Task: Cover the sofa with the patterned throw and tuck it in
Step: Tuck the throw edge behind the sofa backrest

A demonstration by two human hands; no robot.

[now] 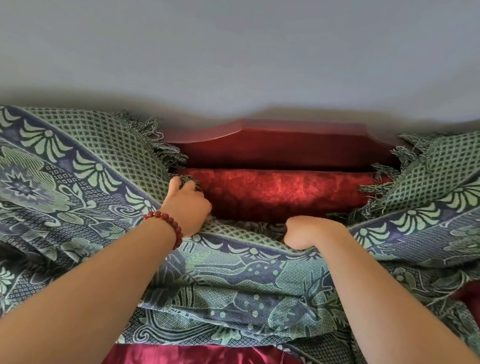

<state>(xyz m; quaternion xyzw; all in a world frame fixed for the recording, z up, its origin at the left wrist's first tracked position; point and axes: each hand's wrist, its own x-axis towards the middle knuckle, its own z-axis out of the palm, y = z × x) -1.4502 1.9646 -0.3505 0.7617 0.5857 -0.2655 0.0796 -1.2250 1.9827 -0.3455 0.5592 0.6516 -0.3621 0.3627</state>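
Observation:
A green and blue patterned throw (59, 196) with a fringed edge lies over a dark red sofa (275, 193). It reaches the backrest top at the left and right but sags in the middle, where the red back cushion and the wooden frame (279, 147) show. My left hand (186, 206), with a red bead bracelet on the wrist, grips the fringed edge of the throw against the back cushion. My right hand (309, 233) is closed on the same edge lower down, at the seam between seat and back. The fingertips of both hands are hidden in the cloth.
A plain grey wall (243, 53) stands right behind the sofa. Shiny red fabric (190, 361) shows below the throw at the bottom of the view, and red sofa parts show at the lower left and right.

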